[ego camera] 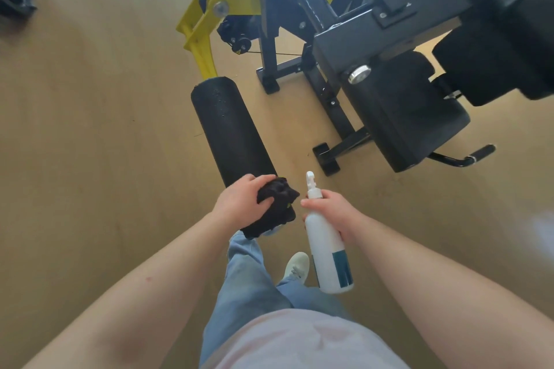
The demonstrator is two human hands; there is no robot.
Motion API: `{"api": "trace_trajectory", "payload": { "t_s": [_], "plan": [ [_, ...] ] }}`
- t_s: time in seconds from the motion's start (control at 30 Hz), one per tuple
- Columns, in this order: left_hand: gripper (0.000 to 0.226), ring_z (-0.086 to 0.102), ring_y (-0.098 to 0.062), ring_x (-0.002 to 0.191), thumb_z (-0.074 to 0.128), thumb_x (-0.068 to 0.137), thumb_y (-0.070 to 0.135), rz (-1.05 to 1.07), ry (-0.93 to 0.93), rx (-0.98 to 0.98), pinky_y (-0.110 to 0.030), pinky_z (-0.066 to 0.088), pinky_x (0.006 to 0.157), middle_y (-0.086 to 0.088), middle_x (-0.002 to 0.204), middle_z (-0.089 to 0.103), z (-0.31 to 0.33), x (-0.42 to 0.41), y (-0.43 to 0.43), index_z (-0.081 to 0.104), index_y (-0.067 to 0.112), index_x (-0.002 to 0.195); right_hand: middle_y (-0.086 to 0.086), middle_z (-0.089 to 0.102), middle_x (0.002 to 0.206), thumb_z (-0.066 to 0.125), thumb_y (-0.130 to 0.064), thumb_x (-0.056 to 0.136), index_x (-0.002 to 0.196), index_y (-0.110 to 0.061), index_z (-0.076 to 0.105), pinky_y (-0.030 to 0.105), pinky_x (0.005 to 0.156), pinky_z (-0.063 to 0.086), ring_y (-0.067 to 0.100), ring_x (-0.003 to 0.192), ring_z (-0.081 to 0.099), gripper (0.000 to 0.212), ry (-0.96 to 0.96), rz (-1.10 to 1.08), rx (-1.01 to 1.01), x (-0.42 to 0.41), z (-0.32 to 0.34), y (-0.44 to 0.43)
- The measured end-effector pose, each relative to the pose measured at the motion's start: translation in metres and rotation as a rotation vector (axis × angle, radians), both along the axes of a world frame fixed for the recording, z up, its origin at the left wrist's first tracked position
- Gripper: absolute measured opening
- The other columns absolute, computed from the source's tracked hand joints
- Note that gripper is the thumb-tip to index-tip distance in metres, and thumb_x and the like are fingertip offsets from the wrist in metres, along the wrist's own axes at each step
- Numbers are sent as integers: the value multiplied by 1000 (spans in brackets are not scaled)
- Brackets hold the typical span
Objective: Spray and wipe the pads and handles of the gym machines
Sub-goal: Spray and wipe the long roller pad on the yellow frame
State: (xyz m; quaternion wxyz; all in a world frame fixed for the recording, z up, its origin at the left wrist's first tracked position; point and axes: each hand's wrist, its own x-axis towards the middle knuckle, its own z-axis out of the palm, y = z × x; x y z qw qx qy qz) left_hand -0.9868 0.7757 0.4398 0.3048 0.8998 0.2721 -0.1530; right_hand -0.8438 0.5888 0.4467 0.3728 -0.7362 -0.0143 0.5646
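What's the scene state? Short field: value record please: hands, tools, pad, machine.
left hand: grips black cloth, pressing it on the near end of the roller pad
right hand: holds white spray bottle, nozzle up, beside the cloth
roller pad: black foam cylinder on a yellow arm
machine: black frame, seat pad, side handle at right
floor: tan

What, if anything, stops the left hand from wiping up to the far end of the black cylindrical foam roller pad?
Likely yes. The left hand holds a crumpled black cloth on the near end of the black cylindrical foam roller pad, whose top lies bare up to the yellow steel arm.
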Motion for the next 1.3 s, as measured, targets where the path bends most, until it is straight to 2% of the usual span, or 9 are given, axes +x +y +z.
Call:
{"api": "trace_trajectory", "payload": {
  "t_s": [0.07,0.13,0.23,0.33,0.5,0.67,1.0,1.13,1.3],
  "plan": [
    [57,44,-25,126,50,97,52,-7,100,235,-39,42,105,-1,142,39,-7,-3,-4,37,42,151,11,72,110,75,-39,94,122,-24,60,42,78,61,29,97,73,35,-30,32,-18,-2,1,-6],
    [56,24,-30,144,44,97,42,-107,-36,350,-46,22,117,-6,155,28,-8,-5,-12,39,34,152,8,71,111,75,-42,94,127,-26,58,40,77,59,27,97,71,40,-51,45,-24,-3,-1,-10],
    [47,27,-31,150,42,97,33,-317,-230,393,-52,17,122,-5,157,41,-19,5,-23,53,29,143,7,72,111,75,-43,93,129,-26,59,43,82,60,27,99,72,43,-59,32,-12,-3,-6,-13],
    [43,20,-30,155,34,104,40,-340,-65,361,-59,10,124,0,160,41,-41,8,-33,53,32,142,10,75,108,78,-35,92,117,-25,64,47,87,62,26,95,74,29,-44,-3,17,-4,-12,-12],
    [32,40,-28,147,41,99,38,-800,-351,368,-59,22,123,5,140,61,-70,-15,-35,71,30,110,8,79,99,81,-31,89,112,-28,67,48,87,63,25,87,77,27,-28,-65,19,-5,-29,-6],
    [23,44,-26,143,49,100,35,-965,-501,263,-50,22,125,1,146,57,-88,-5,20,66,28,113,8,78,100,83,-31,88,114,-25,68,43,82,63,20,82,75,31,-48,-104,12,-4,-43,27],
    [30,44,-27,145,40,104,37,-916,-551,248,-54,18,125,-2,141,62,-100,49,146,64,20,107,6,79,100,84,-37,84,111,-34,66,47,90,63,25,92,78,33,-84,-141,52,23,-42,135],
    [32,42,-27,146,41,103,36,-823,-541,287,-55,12,126,-1,139,63,-101,63,184,68,19,106,4,75,107,82,-42,82,117,-34,65,46,89,61,28,98,75,40,-120,-155,62,34,-42,169],
    [29,38,-29,148,44,101,33,-567,-508,334,-62,10,124,0,138,64,-97,86,240,69,19,110,2,71,111,78,-32,93,117,-36,62,40,87,60,21,96,72,28,-37,-73,40,39,-44,192]
  ]
}}
